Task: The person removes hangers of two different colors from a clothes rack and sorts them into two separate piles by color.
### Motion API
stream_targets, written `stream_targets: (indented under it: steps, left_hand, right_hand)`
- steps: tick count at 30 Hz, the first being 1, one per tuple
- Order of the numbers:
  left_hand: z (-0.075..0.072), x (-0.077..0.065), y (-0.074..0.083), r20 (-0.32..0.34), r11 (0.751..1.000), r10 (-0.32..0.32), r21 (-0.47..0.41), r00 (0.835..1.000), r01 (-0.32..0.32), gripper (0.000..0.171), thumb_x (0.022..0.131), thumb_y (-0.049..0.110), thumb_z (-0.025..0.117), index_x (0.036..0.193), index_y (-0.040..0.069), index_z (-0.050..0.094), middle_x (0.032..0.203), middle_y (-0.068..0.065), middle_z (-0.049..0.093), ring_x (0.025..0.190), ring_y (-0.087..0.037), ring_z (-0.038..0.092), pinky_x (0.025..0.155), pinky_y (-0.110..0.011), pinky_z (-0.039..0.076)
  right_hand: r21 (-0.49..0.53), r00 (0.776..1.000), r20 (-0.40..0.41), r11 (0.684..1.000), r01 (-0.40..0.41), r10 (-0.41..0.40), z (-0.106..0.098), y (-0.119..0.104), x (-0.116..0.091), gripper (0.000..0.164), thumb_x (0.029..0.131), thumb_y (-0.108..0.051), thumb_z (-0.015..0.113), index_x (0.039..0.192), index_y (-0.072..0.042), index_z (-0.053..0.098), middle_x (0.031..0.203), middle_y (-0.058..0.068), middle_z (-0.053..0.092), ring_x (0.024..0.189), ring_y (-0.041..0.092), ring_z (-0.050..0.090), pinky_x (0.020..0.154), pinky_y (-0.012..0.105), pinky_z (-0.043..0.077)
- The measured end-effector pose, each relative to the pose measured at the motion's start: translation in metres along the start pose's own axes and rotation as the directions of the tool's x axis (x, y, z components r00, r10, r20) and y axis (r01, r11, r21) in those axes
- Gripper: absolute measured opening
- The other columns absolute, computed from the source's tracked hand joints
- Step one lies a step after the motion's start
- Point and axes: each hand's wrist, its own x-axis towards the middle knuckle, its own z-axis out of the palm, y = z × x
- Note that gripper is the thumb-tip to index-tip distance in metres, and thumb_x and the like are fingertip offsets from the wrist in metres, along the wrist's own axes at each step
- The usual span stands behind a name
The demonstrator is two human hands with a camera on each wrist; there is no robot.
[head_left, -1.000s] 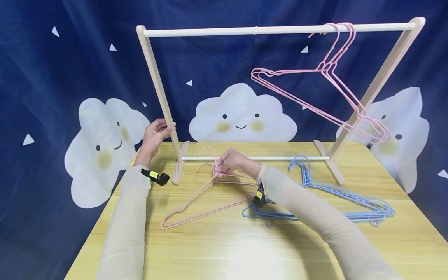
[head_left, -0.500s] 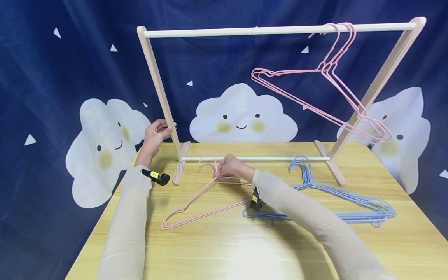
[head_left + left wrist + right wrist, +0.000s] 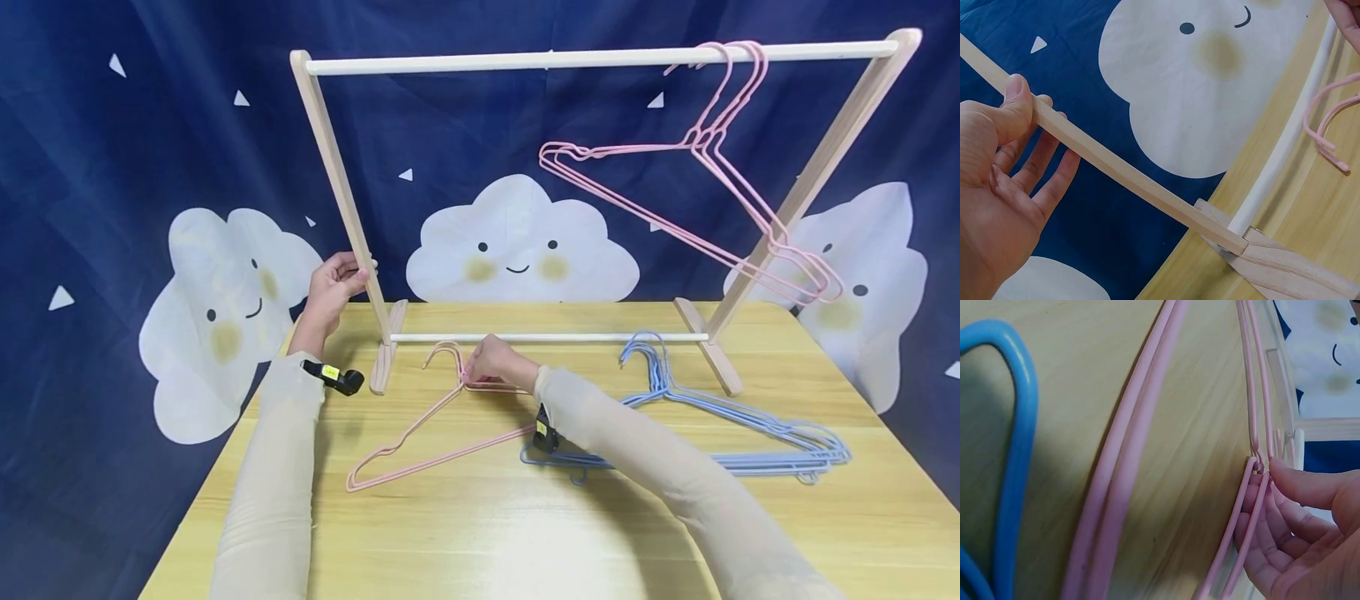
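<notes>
My left hand (image 3: 330,292) holds the left post (image 3: 337,182) of a wooden rack, low down, thumb on the near side and fingers reaching behind it in the left wrist view. Two pink wire hangers (image 3: 442,460) lie stacked on the table, their hooks together, pointing left just in front of the rack's lower bar (image 3: 562,338). My right hand (image 3: 498,362) pinches them at the neck below the hooks; the right wrist view shows the thumb on the pink hangers (image 3: 1136,431) and the other fingers curled beneath. Part of their right side is hidden by the right forearm.
Several blue hangers (image 3: 780,462) lie in a pile at the right, partly under the right sleeve (image 3: 645,450). More pink hangers (image 3: 637,151) hang near the right end of the rack's top rail (image 3: 480,62). A dark blue curtain with clouds (image 3: 521,229) stands behind.
The right hand has lowered the upper pink hanger: its hook, raised a second ago, now lies down against the lower one's hook. The left hand stays on the post.
</notes>
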Motion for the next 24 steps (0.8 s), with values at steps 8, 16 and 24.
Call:
stream_targets:
  steps: [8,16,24]
  left_hand:
    - [-0.001,0.001,-0.001,-0.002,1.000,-0.002,0.001,1.000,0.002,0.011,0.097,0.006,0.068,0.104,0.013,0.064,0.093,0.012,0.076,0.087,-0.002,0.070,0.077,-0.014,0.058]
    - [0.000,0.001,0.001,-0.005,1.000,0.011,-0.003,1.000,-0.011,0.012,0.097,0.004,0.067,0.103,0.015,0.065,0.093,0.011,0.076,0.088,-0.003,0.070,0.077,-0.015,0.058]
    - [-0.001,0.000,0.002,-0.001,1.000,-0.015,-0.004,1.000,0.015,0.015,0.098,0.003,0.064,0.104,0.017,0.066,0.093,0.012,0.076,0.088,-0.002,0.070,0.077,-0.015,0.058]
  right_hand:
    - [-0.004,1.000,-0.008,1.000,0.022,-0.022,0.002,0.003,-0.002,0.011,0.076,0.006,0.081,0.085,0.003,0.077,0.074,0.008,0.075,0.059,0.010,0.056,0.054,0.018,0.047]
    - [-0.023,0.999,-0.032,0.999,0.028,-0.029,0.004,0.001,-0.005,0.014,0.074,0.007,0.080,0.086,0.002,0.076,0.072,0.005,0.072,0.056,0.009,0.053,0.051,0.018,0.044]
    - [0.001,0.998,0.039,0.999,0.044,-0.044,-0.005,-0.005,-0.011,0.013,0.078,0.007,0.076,0.092,0.006,0.076,0.080,0.012,0.077,0.059,0.016,0.064,0.061,0.025,0.058]
